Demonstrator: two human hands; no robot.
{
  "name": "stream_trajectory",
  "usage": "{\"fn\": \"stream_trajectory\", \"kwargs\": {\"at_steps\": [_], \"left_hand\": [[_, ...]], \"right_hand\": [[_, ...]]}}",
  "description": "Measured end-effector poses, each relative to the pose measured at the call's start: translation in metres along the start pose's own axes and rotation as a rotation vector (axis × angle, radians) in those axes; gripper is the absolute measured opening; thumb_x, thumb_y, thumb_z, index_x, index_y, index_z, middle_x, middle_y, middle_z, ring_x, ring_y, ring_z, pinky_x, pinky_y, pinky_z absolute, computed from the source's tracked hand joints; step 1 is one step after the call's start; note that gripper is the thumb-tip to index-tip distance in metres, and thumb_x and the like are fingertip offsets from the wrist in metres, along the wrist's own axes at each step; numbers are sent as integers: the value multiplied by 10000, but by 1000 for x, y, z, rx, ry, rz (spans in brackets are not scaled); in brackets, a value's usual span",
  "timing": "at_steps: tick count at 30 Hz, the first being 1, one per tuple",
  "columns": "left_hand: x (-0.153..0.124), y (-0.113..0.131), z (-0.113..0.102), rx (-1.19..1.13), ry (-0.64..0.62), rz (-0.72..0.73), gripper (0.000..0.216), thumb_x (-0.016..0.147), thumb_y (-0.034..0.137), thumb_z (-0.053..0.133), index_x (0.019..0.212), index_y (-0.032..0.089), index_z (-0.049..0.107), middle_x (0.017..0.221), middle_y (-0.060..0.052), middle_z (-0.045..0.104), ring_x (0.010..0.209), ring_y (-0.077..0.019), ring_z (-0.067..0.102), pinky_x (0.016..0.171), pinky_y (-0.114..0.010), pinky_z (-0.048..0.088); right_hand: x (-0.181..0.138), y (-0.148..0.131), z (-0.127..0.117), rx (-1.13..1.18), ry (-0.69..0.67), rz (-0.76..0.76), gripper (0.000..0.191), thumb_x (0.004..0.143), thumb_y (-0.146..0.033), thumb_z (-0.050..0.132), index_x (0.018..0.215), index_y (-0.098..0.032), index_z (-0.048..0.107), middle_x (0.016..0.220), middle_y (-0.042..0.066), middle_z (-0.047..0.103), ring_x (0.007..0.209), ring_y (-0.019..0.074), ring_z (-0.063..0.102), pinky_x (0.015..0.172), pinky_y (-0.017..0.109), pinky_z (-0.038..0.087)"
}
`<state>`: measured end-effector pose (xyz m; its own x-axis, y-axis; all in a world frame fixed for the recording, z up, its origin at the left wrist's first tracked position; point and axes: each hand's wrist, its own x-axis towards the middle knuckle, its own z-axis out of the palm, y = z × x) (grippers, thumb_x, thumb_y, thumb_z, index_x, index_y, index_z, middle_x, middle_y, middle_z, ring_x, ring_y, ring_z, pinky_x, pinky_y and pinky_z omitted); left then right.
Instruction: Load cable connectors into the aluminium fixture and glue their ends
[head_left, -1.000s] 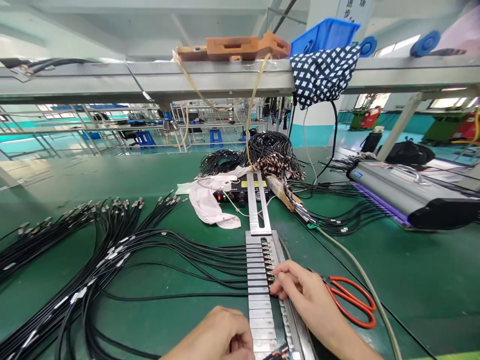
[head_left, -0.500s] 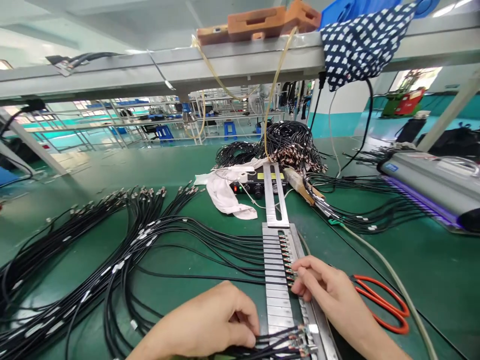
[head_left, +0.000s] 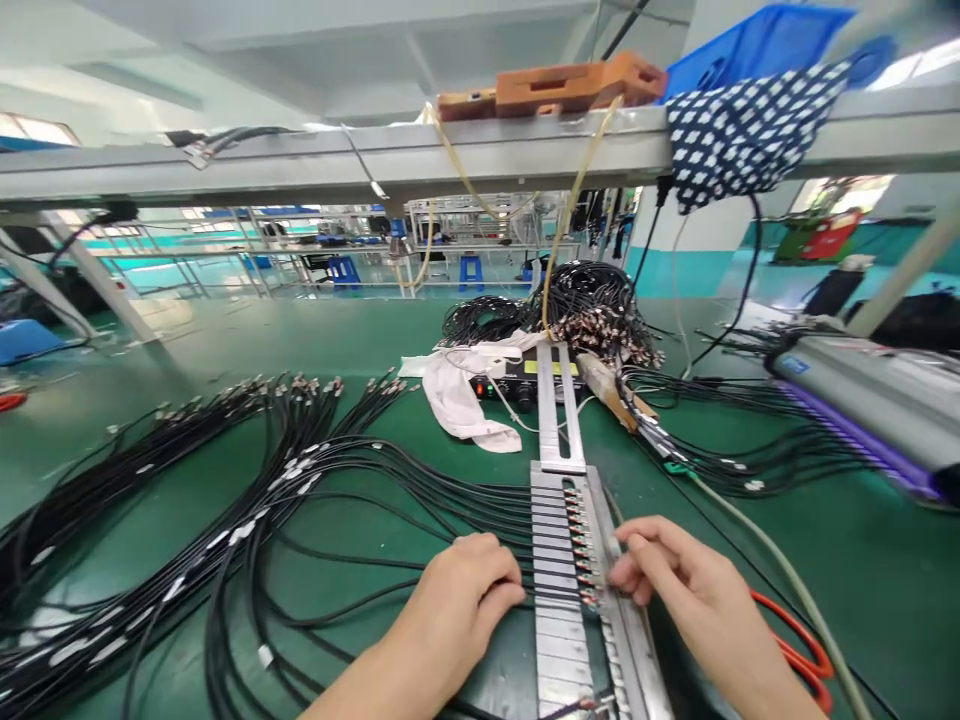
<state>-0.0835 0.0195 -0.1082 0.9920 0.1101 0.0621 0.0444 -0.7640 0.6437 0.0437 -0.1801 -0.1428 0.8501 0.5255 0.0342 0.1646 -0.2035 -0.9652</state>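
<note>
A slotted metal fixture runs lengthwise in front of me, with several black cables lying side by side across its slots. Their stripped ends with small connectors point right, toward the fixture's side rail. My left hand is closed at the fixture's left edge, thumb and fingers pinching a black cable that lies in a lower slot. On the other side, my right hand has its fingertips pressed together against the rail; whatever they hold is hidden. Orange-handled scissors lie partly behind my right wrist.
Bundles of black cables cover the table's left side. At the back are a white cloth, a black control box and a cable heap. A silver machine with purple light stands right. A shelf beam crosses above.
My left hand has moved up and away from the loose cable ends at the fixture's bottom to a lower slot. My right hand has shifted slightly right and down. The view has tilted up.
</note>
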Motion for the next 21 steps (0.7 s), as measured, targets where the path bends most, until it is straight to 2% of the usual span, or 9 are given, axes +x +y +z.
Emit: {"fn": "stream_trajectory", "kwargs": {"at_steps": [4, 8, 17, 21], "left_hand": [[4, -7, 5, 35, -40, -17, 157, 880, 133, 521, 746, 187, 580, 777, 8, 579, 773, -162, 533, 698, -257, 353], [6, -9, 4, 67, -67, -22, 188, 903, 154, 470, 739, 188, 555, 778, 8, 580, 774, -166, 533, 694, -260, 350], [7, -13, 4, 17, -125, -17, 306, 964, 285, 364, 727, 195, 535, 775, 5, 575, 728, -156, 533, 662, -251, 351], [8, -10, 3, 7, -125, -76, 242, 923, 244, 414, 717, 193, 531, 761, 12, 577, 715, -153, 535, 656, -248, 353]], "right_hand": [[0, -5, 0, 43, 43, 1, 451, 836, -631, 502, 877, -188, 580, 650, 58, 674, 595, 188, 588, 566, 295, 488], [-2, -8, -1, 51, 29, -10, 453, 857, -631, 481, 882, -189, 578, 658, 49, 667, 610, 180, 582, 576, 286, 474], [-2, -10, -2, 32, 9, -24, 443, 883, -618, 452, 874, -195, 586, 656, 37, 660, 606, 173, 575, 581, 273, 461], [-2, -11, -2, 39, 23, -33, 432, 884, -606, 462, 876, -194, 590, 655, 41, 665, 607, 177, 583, 580, 274, 464]]}}
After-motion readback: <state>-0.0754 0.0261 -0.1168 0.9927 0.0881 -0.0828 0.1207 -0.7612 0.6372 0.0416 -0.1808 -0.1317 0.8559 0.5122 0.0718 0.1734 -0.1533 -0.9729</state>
